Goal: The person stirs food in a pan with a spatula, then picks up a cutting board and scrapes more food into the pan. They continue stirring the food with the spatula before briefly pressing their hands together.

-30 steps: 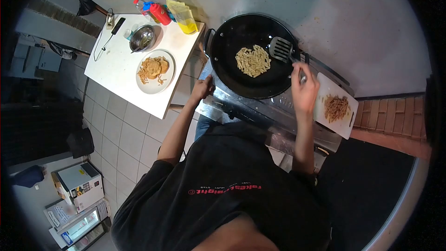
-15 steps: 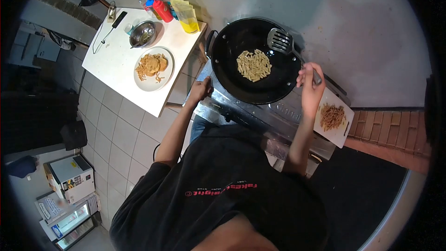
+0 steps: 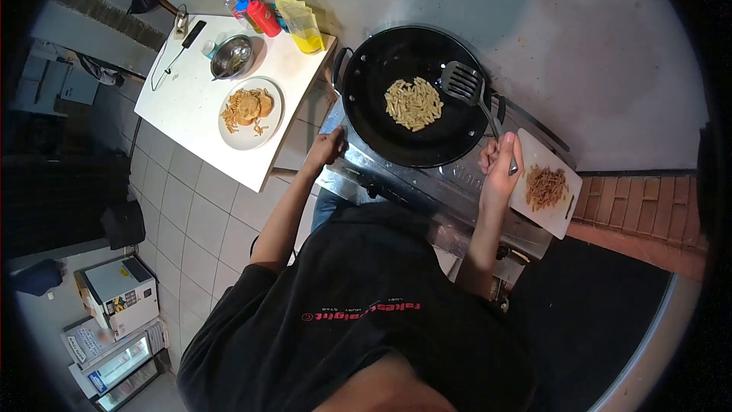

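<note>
The right hand (image 3: 499,168) is wrapped around the handle of a slotted turner (image 3: 462,82), whose blade hangs over the right side of a black wok (image 3: 381,53), beside a heap of short, pale food pieces (image 3: 414,104) near the wok's middle. The left hand (image 3: 326,148) is curled near the wok's left rim; whether it grips anything, I cannot tell. Chopped brown pieces (image 3: 547,188) lie on a white cutting board (image 3: 526,154) by the right hand.
</note>
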{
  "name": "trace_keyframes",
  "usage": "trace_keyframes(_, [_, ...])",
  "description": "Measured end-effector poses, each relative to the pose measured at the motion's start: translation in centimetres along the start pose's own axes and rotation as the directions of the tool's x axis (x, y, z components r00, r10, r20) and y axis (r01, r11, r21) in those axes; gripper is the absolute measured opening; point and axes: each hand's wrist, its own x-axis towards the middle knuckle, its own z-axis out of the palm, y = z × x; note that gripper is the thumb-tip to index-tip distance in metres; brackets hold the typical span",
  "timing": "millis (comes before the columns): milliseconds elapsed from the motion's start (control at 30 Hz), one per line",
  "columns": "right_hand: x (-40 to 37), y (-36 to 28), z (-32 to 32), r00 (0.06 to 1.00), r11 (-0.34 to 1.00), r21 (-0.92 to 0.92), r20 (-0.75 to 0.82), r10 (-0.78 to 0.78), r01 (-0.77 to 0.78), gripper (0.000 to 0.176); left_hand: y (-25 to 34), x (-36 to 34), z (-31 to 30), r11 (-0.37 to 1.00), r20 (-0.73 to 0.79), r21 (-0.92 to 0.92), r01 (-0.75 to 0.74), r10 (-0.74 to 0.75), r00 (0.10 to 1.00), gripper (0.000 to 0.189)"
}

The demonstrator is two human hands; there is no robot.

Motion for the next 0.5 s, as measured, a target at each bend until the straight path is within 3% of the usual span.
trace_keyframes(67, [-0.4, -0.2, 0.5, 0.996, 0.997, 0.052, -0.061, 0.058, -0.055, 0.033, -0.9, 0.3, -0.6, 0.997, 0.068, -0.053, 0.059, -0.056, 0.996, 0.057])
trace_keyframes(133, [-0.4, -0.3, 0.8, 0.996, 0.992, 0.107, -0.063, 0.069, -0.062, 0.032, 0.0, -1.6, -0.4, 0.94, 0.283, -0.293, 0.173, -0.087, 0.955, 0.052])
trace_keyframes(167, [-0.5, -0.3, 1.0, 0.994, 0.985, 0.157, -0.068, 0.082, -0.071, 0.031, 0.2, -2.2, -0.4, 0.942, 0.283, -0.289, 0.172, -0.087, 0.955, 0.052])
trace_keyframes(233, [-0.6, -0.1, 1.3, 0.995, 0.979, 0.191, -0.057, 0.082, -0.07, 0.031, 0.4, -3.0, -0.3, 0.881, 0.425, -0.377, 0.286, -0.11, 0.899, 0.051])
trace_keyframes(300, [-0.7, 0.0, 1.4, 0.996, 0.973, 0.22, -0.042, 0.083, -0.072, 0.03, 0.3, -3.4, 0.4, 0.894, 0.379, -0.352, 0.277, -0.134, 0.916, 0.056])
trace_keyframes(367, [-0.9, -0.1, 1.5, 0.985, 0.93, 0.331, -0.019, 0.174, -0.158, 0.029, -0.1, -3.5, 0.8, 0.956, 0.231, -0.249, 0.154, -0.096, 0.968, 0.059])
trace_keyframes(500, [-0.8, 0.4, 1.5, 0.984, 0.913, 0.373, -0.001, 0.178, -0.164, 0.029, -1.1, -3.2, 0.5, 0.964, 0.225, -0.179, 0.195, -0.153, 0.962, 0.065])
